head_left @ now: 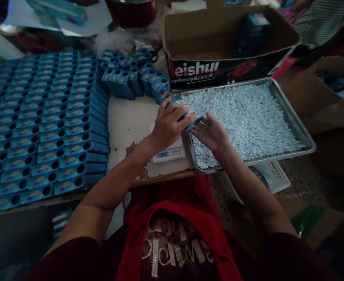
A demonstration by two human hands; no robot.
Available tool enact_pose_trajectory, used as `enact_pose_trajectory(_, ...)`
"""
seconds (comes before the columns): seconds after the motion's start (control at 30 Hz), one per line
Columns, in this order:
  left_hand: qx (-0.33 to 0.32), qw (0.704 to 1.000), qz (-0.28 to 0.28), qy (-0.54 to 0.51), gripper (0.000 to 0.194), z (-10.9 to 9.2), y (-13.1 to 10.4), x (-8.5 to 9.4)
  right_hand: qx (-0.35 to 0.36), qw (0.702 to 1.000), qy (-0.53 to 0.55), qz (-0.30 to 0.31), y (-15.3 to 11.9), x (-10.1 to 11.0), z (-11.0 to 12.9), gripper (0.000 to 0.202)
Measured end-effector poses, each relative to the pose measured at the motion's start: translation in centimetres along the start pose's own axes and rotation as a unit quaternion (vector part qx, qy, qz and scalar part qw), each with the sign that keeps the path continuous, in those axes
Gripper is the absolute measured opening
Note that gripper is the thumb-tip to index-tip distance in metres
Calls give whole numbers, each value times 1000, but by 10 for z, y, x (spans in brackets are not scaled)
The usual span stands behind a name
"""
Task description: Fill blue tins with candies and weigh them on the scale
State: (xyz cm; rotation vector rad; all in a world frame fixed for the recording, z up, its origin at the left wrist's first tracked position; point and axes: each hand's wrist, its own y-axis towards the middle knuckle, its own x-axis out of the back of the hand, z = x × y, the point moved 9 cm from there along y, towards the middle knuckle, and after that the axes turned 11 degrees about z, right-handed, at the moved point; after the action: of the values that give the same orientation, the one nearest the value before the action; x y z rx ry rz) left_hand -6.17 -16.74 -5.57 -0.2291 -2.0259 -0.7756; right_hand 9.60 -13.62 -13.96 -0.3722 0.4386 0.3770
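My left hand point(169, 121) grips a small blue box point(194, 121), tilted, above the left edge of a metal tray point(309, 147) of small white and pale blue pieces point(248, 117). Palm up and fingers spread, my right hand point(211, 132) is at the lower end of that box, over the tray's left side. Whether its fingertips touch the box is hard to tell. Below my left hand, a white digital scale point(169, 155) lies partly hidden on the table point(125, 125). Beyond my left hand stands a loose group of blue boxes point(122, 84).
Rows of upright blue boxes with dark round holes point(49, 128) cover the table's left part. An open cardboard carton point(195, 72) stands behind the tray. Another carton point(309, 93) is at the right. A person's striped clothing point(324, 25) shows at the upper right.
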Motion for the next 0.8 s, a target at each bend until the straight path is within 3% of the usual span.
enact_pose_trajectory(0.17,18,999,-1,31,35,9,4,-23,-16,986,155,-52,-6,5,-6,38)
enact_pose_trajectory(0.4,31,997,-71,-10,34,0,-4,1,-39,984,171,-34,-6,9,-11,25)
enact_pose_trajectory(0.5,95,984,-93,-121,31,21,-7,2,-20,989,146,-18,-12,14,0,24)
enact_pose_trajectory(0.63,182,922,-126,-318,52,61,-34,-5,-4,993,112,-39,-23,35,22,23)
enact_pose_trajectory(0.73,218,891,-142,-373,52,78,-62,-3,22,994,70,-79,-29,54,41,10)
enact_pose_trajectory(0.8,235,882,-140,-385,52,83,-78,-4,40,994,24,-99,-32,61,51,21)
